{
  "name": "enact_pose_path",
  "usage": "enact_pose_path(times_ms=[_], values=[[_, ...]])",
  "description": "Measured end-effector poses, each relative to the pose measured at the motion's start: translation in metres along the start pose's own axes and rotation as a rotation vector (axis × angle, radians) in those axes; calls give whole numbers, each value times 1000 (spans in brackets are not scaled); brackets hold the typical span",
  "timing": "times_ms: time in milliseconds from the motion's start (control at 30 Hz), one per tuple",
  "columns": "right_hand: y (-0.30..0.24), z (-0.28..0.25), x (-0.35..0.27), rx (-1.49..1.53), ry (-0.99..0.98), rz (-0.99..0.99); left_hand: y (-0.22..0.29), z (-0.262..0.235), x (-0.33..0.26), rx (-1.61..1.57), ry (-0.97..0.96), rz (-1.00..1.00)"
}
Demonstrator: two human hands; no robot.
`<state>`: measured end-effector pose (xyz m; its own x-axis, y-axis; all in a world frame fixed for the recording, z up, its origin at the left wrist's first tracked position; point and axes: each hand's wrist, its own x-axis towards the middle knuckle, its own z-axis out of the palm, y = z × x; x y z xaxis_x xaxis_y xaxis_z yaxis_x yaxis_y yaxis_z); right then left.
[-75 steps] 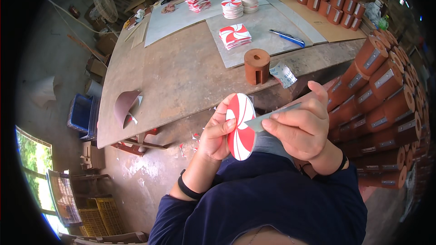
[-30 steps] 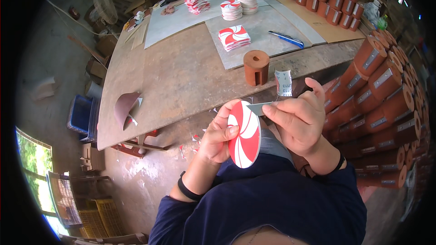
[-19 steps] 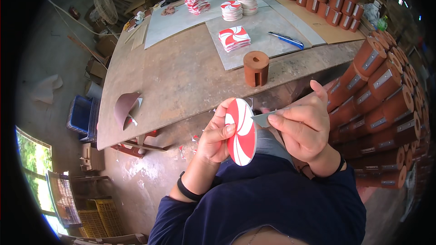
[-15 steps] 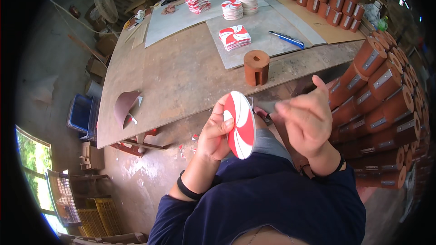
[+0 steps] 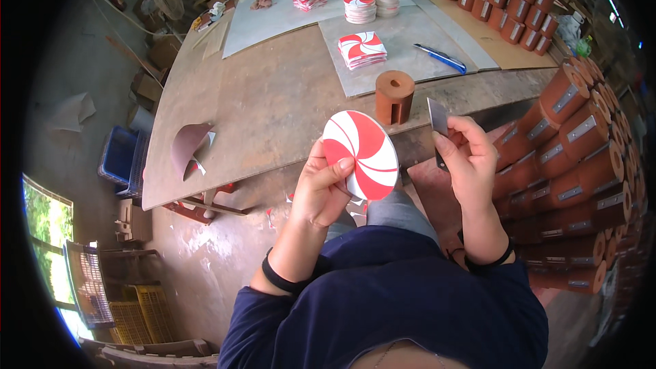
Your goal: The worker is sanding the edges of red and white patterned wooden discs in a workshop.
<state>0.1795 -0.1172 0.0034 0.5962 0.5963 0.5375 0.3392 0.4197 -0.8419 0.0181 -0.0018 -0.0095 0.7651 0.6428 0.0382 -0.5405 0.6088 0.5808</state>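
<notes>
Two holds: gripping red-and-white swirl disc [image 5: 365, 154] in left hand [image 5: 322, 191], pinching metal blade [image 5: 437, 116] in right hand [image 5: 470, 164], apart.

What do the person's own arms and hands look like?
The left hand and right hand are gloveless. Each forearm wears a narrow black band: left band, right band. Both arms have dark navy fabric sleeves.
</notes>
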Motion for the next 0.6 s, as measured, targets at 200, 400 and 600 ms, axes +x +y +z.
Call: enact_pose_path(times_ms=[200, 400, 600], values=[[5, -1, -2, 180, -61, 182, 0, -7, 2, -68, 60, -37], [1, 4, -2, 189, -120, 144, 3, -5, 3, 26, -19, -130], [-1, 6, -1, -2, -120, -24, 2, 7, 0, 11, -7, -46]])
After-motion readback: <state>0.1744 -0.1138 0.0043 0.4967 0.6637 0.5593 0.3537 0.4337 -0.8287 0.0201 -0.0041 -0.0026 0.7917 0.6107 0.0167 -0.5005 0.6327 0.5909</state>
